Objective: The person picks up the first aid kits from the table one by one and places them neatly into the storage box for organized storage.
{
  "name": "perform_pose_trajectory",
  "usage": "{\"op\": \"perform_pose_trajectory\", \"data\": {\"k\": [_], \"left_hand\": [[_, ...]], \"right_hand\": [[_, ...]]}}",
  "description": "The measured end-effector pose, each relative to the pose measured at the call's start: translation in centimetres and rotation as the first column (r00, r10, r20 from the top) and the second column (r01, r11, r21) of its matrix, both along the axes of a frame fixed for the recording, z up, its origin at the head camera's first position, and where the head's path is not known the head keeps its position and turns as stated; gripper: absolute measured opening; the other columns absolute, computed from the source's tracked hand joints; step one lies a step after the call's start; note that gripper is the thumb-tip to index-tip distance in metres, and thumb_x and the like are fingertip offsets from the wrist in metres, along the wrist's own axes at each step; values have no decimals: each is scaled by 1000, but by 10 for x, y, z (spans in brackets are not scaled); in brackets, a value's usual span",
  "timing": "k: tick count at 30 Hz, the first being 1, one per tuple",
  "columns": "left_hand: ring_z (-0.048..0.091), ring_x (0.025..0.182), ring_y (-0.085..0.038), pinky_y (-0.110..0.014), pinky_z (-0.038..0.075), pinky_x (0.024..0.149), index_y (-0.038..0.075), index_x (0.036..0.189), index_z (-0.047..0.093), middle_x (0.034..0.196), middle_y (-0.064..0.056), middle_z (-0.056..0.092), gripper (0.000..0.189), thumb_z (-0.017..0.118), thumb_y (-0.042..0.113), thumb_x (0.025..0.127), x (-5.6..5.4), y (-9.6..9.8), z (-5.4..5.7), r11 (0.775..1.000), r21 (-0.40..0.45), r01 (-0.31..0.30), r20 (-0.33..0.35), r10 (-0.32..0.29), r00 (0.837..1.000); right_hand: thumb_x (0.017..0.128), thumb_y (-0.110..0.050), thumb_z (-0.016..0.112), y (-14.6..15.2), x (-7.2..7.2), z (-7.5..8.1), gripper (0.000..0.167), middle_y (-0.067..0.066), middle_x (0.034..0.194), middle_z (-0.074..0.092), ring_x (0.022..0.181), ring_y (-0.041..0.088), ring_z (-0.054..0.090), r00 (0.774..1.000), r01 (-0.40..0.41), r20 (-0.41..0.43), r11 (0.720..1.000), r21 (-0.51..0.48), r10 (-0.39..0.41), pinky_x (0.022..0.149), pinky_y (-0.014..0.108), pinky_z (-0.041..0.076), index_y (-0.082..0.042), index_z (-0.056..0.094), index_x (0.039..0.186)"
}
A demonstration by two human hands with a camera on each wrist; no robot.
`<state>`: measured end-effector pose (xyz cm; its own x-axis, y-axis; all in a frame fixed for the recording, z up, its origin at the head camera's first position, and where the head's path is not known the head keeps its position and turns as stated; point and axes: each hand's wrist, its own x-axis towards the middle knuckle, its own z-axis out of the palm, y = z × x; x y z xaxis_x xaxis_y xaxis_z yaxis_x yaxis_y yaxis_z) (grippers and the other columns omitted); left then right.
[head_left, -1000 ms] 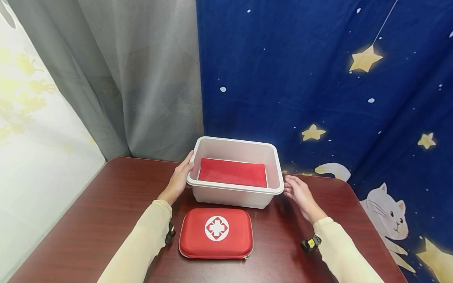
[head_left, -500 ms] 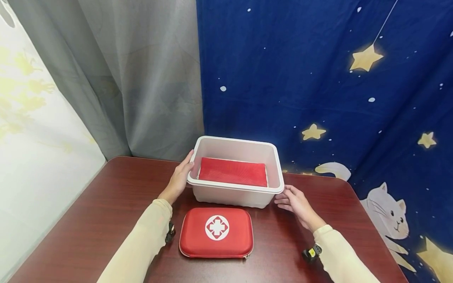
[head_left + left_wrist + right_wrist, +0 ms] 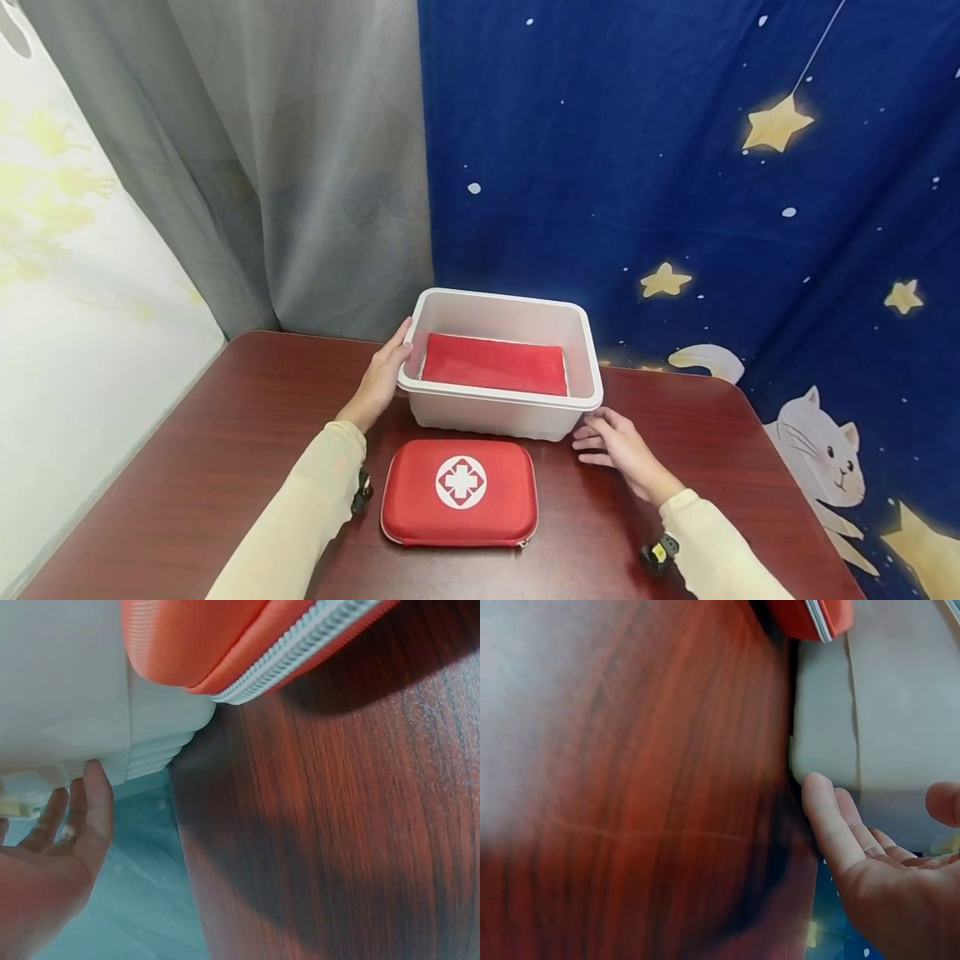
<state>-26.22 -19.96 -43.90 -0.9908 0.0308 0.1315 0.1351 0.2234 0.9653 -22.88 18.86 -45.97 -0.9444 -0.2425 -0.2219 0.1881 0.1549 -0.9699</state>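
Observation:
A white plastic bin stands on the table, with a flat red rectangular piece, white at its edges, on its floor. My left hand rests along the bin's left side near the rim; in the left wrist view its fingertips touch the white wall. At the front right corner, my right hand has its fingers extended and slightly spread, right by the bin's lower wall. The right wrist view shows the index fingertip against the bottom corner. Neither hand is curled round anything.
A red zippered first-aid case with a white cross lies just in front of the bin. Behind the dark wooden table hang a grey curtain and a blue starry curtain.
My right hand has moved down and slightly inward, from beside the bin's right rim to its lower front right corner. The left hand, bin and first-aid case have stayed put.

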Motion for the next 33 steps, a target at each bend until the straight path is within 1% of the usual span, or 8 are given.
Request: {"op": "perform_pose_trajectory", "data": {"k": [9,15,17,18,21,24,25,33], "left_hand": [[20,150,-23,-50,19,120,20,160,22,165,-3,21,54,33,26,108,-1,1,0,1000,-2,-11,9,11,1000],[18,150,-24,-50,16,120,20,160,22,165,-4,20,54,32,25,108,-2,1,0,1000,-11,-5,1,5,1000],[18,150,-23,-50,16,120,20,160,22,165,-3,20,54,32,25,108,-1,0,0,1000,-10,-5,3,5,1000],[18,151,-24,-50,15,120,18,160,21,165,-4,20,53,32,24,108,2,1,5,1000,-6,0,13,0,1000],[17,151,-24,-50,15,120,17,160,21,165,-4,20,54,32,23,108,2,1,6,1000,3,-1,13,0,1000],[17,151,-25,-50,16,120,16,160,21,165,-5,19,54,32,23,108,2,1,6,1000,8,1,13,-1,1000],[17,151,-24,-51,16,120,18,160,21,165,-4,20,54,32,25,108,0,0,0,1000,5,-2,3,2,1000],[16,151,-25,-51,16,120,19,160,20,165,-4,18,53,31,25,108,1,0,0,1000,16,7,0,-7,1000]], "right_hand": [[105,-14,42,-8,11,-12,37,25,105,64,93,28,68,997,-72,31,997,-16,73,81,42,59,17,43,125],[104,-16,44,-12,16,-17,43,25,107,64,94,27,68,992,-120,31,993,-10,120,80,42,59,19,44,128],[104,-17,45,-14,18,-17,44,26,107,64,94,27,68,992,-126,31,992,-14,126,80,43,59,20,44,129],[104,-17,45,-15,18,-16,45,26,107,64,94,27,68,991,-128,33,992,-17,128,80,43,59,20,43,130],[104,-18,45,-16,20,-17,46,25,107,64,94,26,68,991,-130,39,991,-27,131,80,43,59,19,43,130],[104,-19,46,-18,22,-17,46,24,107,64,95,26,68,990,-134,40,990,-38,135,80,42,59,19,42,131],[104,-19,46,-19,23,-18,46,24,107,64,95,27,68,990,-137,40,990,-41,139,80,42,59,19,42,131],[105,-19,46,-26,27,-18,49,25,108,64,96,27,68,987,-156,25,987,-38,157,80,42,59,18,41,136]]}}
